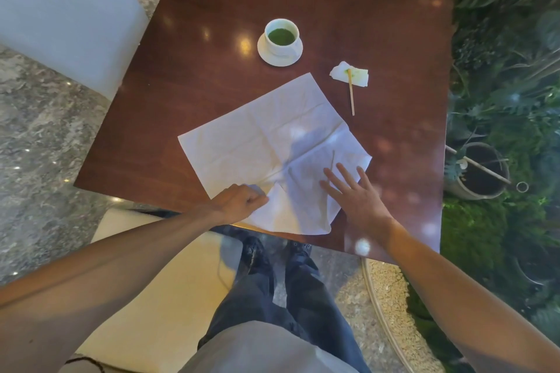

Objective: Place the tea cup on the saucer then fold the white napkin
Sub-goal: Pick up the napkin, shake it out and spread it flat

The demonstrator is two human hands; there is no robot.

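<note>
A white tea cup (281,36) filled with green tea stands on a white saucer (270,57) near the middle of the dark wooden table (194,85). Nearer to me a large white napkin (263,142) lies spread out and creased, its near corner reaching over the table's front edge. My left hand (239,203) pinches the napkin's near left edge between closed fingers. My right hand (353,194) rests flat, fingers apart, on the napkin's right part.
A small crumpled, green-stained tissue (357,76) with a thin wooden stick (351,94) across it lies right of the cup. A pale chair (60,9) stands at the left. Plants and a pot (481,172) border the table's right side. My legs are below the table edge.
</note>
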